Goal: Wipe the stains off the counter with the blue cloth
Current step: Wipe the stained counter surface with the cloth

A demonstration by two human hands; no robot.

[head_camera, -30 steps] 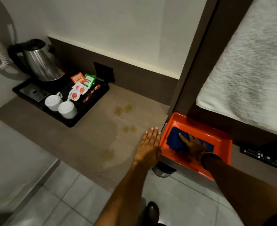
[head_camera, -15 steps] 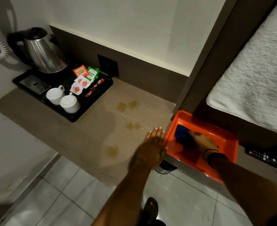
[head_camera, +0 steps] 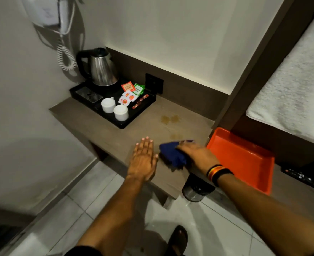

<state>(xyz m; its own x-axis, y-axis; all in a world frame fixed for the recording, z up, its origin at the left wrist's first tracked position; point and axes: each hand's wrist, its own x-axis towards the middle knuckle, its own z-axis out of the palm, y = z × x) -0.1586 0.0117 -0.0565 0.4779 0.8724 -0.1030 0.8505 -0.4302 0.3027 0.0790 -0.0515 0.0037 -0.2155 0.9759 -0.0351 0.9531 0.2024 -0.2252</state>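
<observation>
- the right hand (head_camera: 196, 156) is clamped on the blue cloth (head_camera: 172, 154), pressing it down on the counter (head_camera: 104, 126) near the front edge, at about 9 o'clock from the orange tray (head_camera: 241, 159).
- the left hand (head_camera: 143, 159) lies flat on the counter, fingers together and extended, holding nothing, just beside the cloth at its 9 o'clock.
- two brown stains (head_camera: 171, 119) sit at 12 o'clock from the cloth, and a fainter stain (head_camera: 175, 136) lies just past the cloth's far edge.
- risk: a wide sweep toward 11 o'clock could knock the black tray (head_camera: 143, 109) with its two white cups (head_camera: 114, 109) and sachets (head_camera: 128, 97); the kettle (head_camera: 101, 69) stands behind them.
- risk: the cloth is bunched, so a pass may smear the liquid rather than lift it, or miss the far pair.
- risk: the left hand rests close to the wiping path and could get in the way of the cloth.
- hard to make out: the right hand and cloth are blurred, so the finger positions are unclear.
- hidden: any stain under the cloth or either hand cannot be judged.
- cut off: a dark remote-like object (head_camera: 305, 178) at 3 o'clock runs off the frame, and a bin (head_camera: 196, 191) is partly hidden under the counter.
</observation>
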